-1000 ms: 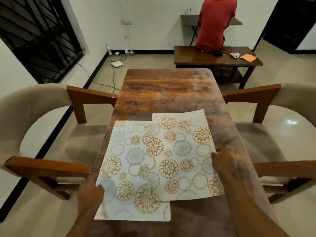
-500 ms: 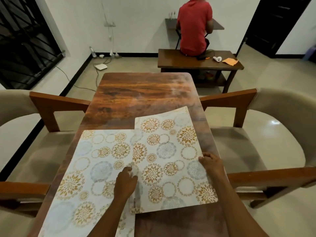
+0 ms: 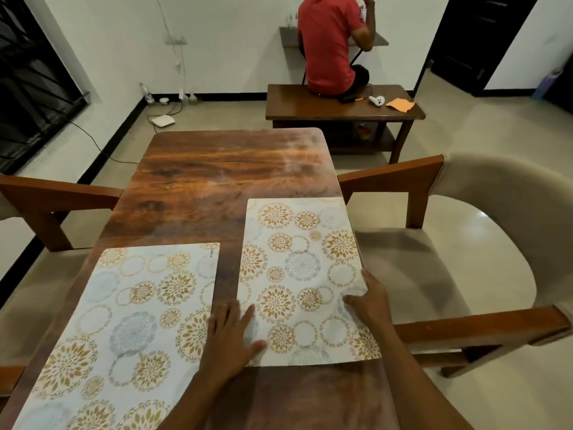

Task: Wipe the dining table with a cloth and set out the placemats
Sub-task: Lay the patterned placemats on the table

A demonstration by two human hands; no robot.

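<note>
Two white placemats with gold and grey flower circles lie on the dark wooden dining table (image 3: 217, 178). The left placemat (image 3: 124, 324) lies flat near the table's left edge. The right placemat (image 3: 297, 274) lies apart from it along the right edge, a strip of bare wood between them. My left hand (image 3: 231, 339) rests flat, fingers spread, on the right placemat's near left corner and the gap. My right hand (image 3: 369, 302) holds the same placemat at its right edge, thumb on top. No cloth is on the dining table.
Beige armchairs with wooden arms stand at the left (image 3: 46, 212) and right (image 3: 459, 237) of the table. Beyond it a person in a red shirt (image 3: 328, 41) sits on a low wooden bench (image 3: 341, 107) with small items. Cables and a white box (image 3: 161, 121) lie on the floor.
The two placemats overlapped before; now they lie side by side with a gap. The right placemat has turned and shifted right, and my left hand has moved onto its near left corner.
</note>
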